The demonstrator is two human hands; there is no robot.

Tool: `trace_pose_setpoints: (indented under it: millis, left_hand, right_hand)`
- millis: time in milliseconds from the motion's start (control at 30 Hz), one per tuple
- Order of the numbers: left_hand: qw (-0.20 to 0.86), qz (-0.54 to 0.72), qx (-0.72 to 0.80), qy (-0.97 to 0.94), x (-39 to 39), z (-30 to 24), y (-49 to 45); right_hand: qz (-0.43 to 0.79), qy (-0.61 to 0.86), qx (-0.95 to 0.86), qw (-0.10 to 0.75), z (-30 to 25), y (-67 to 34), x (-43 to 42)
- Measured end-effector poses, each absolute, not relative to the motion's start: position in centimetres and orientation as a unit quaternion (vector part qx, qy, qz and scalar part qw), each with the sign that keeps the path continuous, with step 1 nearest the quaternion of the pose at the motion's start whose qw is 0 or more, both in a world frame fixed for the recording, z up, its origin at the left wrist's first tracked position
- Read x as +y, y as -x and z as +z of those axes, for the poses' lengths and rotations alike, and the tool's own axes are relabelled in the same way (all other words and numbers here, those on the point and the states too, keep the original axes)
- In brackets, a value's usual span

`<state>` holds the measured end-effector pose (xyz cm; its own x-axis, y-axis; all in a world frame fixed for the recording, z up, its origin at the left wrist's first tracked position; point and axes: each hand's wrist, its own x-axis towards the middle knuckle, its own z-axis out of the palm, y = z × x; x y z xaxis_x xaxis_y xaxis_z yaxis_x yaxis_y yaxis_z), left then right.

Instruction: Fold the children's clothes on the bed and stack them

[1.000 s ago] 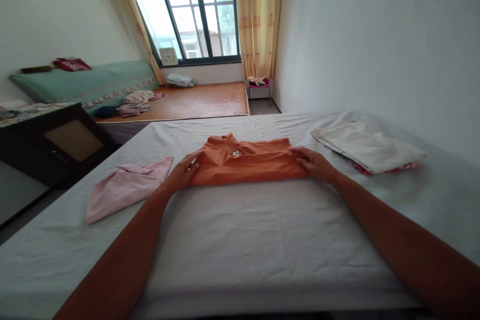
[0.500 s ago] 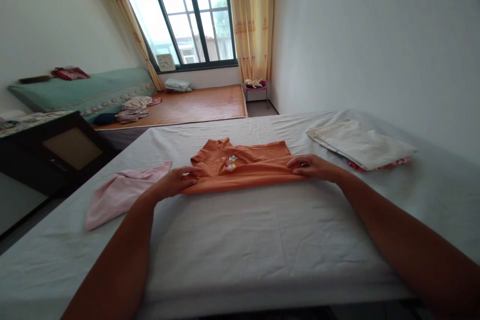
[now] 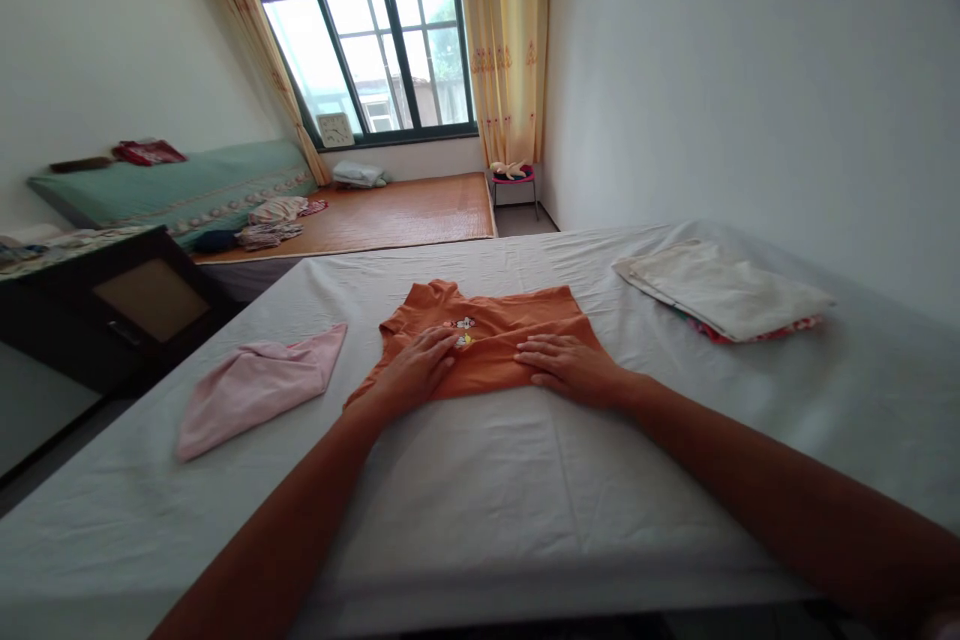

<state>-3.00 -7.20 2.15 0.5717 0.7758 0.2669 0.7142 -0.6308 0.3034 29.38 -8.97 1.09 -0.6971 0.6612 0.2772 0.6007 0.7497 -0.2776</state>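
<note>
An orange T-shirt point(image 3: 495, 318) with a small cartoon print lies spread sideways on the white-sheeted surface point(image 3: 480, 500), its collar and sleeve end towards the left. My left hand point(image 3: 420, 365) rests flat on the shirt just beside the print, fingers stretched out. On the shirt's near right part lies my right hand point(image 3: 566, 367), also flat, its fingers pointing left. Neither hand grips the cloth. Part of the print and the near cloth are hidden under the hands.
A pink folded garment point(image 3: 262, 385) lies to the left. At the right, a cream folded cloth point(image 3: 727, 285) sits on something red-patterned. Beyond are a bed with a brown mat point(image 3: 405, 205), a dark cabinet point(image 3: 135, 305) and a small pink stool point(image 3: 514, 178).
Both hands have let go of the shirt's near edge corners and moved inward. They now lie flat on the cloth, and the near edge reaches slightly closer to me.
</note>
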Motion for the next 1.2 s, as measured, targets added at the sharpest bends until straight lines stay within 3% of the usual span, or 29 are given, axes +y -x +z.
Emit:
trace_pose_setpoints:
  millis: [333,600,833,1000,1200]
  left_hand:
    - [0.026,0.108,0.587,-0.802,-3.9,-1.6,7.6]
    - [-0.037,0.102,0.608,-0.786,-3.1,-2.6,8.7]
    - [-0.031,0.109,0.613,-0.782,-3.3,-2.4,8.7]
    - [-0.027,0.120,0.617,-0.777,-4.0,-1.7,8.3]
    - [-0.034,0.115,0.624,-0.772,-1.6,1.0,8.0]
  right_hand:
    - [0.027,0.497,-0.859,0.121,-1.6,-34.0,-6.4]
    - [-0.029,0.516,-0.855,-0.037,2.8,-31.3,-4.6]
    - [0.031,0.488,-0.871,0.049,2.0,-29.4,1.0]
    - [0.029,0.570,-0.811,0.131,-1.5,-31.2,2.5]
    - [0.035,0.650,-0.732,0.199,-2.0,-33.0,3.9]
